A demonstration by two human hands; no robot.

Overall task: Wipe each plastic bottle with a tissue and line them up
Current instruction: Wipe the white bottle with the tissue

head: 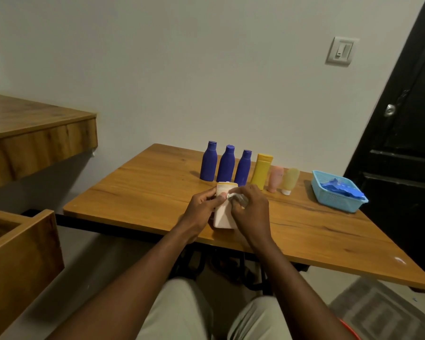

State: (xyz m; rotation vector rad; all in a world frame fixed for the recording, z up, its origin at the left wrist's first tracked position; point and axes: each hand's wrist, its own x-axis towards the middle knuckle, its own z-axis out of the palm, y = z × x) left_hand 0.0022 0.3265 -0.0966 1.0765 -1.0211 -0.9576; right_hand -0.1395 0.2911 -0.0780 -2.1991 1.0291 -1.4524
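Note:
My left hand (203,207) grips a cream bottle (222,218) with a yellow cap, held upright over the wooden table (145,192). My right hand (252,208) pinches a crumpled white tissue (234,197) against the bottle's upper side. Behind my hands a row stands near the wall: three blue bottles (226,164), a yellow bottle (261,171), a small pink bottle (275,179) and a pale yellow bottle (289,180) resting on its white cap.
A light blue plastic basket (334,200) holding a blue packet (346,188) sits at the table's right side. A wooden counter (35,133) and a wooden box (17,253) stand to the left. A black door (402,143) is at the right.

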